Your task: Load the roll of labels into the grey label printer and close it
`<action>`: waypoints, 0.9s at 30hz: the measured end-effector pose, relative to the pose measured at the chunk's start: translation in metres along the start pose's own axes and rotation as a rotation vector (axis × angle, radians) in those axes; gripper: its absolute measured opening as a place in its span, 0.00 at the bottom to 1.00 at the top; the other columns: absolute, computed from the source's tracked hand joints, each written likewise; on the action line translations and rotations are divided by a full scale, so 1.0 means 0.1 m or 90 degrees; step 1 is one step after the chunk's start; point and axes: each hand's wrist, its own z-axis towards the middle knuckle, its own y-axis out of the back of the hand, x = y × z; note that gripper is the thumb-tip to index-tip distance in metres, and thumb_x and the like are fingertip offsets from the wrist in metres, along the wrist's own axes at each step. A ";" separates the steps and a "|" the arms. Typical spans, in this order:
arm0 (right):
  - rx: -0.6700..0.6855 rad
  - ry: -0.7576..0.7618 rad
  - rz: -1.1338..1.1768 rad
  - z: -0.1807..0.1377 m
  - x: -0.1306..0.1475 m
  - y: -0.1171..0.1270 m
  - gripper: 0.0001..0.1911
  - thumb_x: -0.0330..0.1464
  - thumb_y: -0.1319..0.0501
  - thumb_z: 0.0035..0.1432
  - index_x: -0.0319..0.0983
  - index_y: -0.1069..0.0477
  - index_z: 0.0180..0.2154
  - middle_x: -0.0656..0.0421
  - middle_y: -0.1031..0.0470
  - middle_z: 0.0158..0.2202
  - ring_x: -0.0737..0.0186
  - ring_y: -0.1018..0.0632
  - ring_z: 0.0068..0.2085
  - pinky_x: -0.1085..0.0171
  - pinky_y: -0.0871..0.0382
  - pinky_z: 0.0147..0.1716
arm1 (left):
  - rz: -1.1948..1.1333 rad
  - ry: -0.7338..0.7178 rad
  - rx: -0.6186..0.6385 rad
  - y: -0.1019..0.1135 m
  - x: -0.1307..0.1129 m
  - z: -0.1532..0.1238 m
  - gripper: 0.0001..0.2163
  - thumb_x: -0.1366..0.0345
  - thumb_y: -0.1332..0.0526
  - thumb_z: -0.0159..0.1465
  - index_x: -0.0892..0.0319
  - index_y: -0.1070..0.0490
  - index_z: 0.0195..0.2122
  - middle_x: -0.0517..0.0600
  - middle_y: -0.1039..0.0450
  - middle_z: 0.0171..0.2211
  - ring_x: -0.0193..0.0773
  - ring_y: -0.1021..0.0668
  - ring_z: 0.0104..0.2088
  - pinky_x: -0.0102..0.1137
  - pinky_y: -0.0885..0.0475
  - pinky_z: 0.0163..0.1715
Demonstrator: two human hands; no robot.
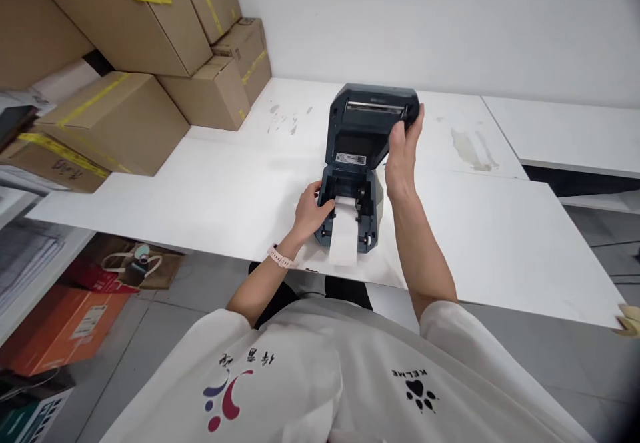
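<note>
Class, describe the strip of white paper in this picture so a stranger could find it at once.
Start at the white table and find the dark printer with its lid raised. The white paper strip hangs out of its front, beside the left hand, the only white thing inside that dark housing.

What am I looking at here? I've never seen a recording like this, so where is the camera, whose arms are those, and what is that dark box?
The one picture comes from a camera worn on a person's head, looking forward and down, so the arms and white shirt at the bottom are the wearer's own. There is no robot. On the white table stands a dark label printer with its lid swung up. The right hand grips the right edge of the lid. The left hand, with a pale wristband, rests on the left side of the printer's base. A strip of white label paper runs out of the front. Cardboard boxes with yellow tape are stacked at the table's far left.
</note>
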 end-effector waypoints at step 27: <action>0.551 0.030 0.232 -0.40 -0.11 0.99 0.18 0.40 0.29 0.57 0.45 0.24 0.49 0.55 0.17 0.46 0.53 0.18 0.46 0.55 0.24 0.47 | 0.046 0.009 -0.086 -0.09 0.00 0.07 0.24 0.73 0.44 0.60 0.52 0.36 0.58 0.52 0.21 0.56 0.45 0.18 0.53 0.42 0.27 0.54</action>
